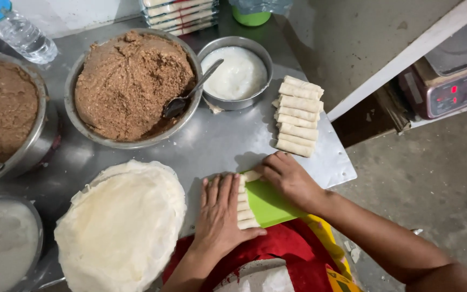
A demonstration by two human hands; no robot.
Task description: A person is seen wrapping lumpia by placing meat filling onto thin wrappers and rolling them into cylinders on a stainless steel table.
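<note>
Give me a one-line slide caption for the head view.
Left hand and right hand press a row of rolls on a green board beside stacked wrappers.

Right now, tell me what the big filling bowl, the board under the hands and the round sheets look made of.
Filling bowl: metal, likely stainless steel; dull grey sheen on its rim. Board: probably plastic; flat, matte, bright green. Round sheets: thin dough wrappers, it seems; pale, soft, ragged edges.

Steel table (217, 143) seen brushed, dull-glossy. Metal bowl (77, 86) shiny, brown filling (128, 81) coarse, matt. Wrapper stack (122, 221) thin, matt, doughy. Green board (268, 203) smooth plastic. Rolls (298, 116) matt, floury. Red cloth (287, 249) noted.
</note>
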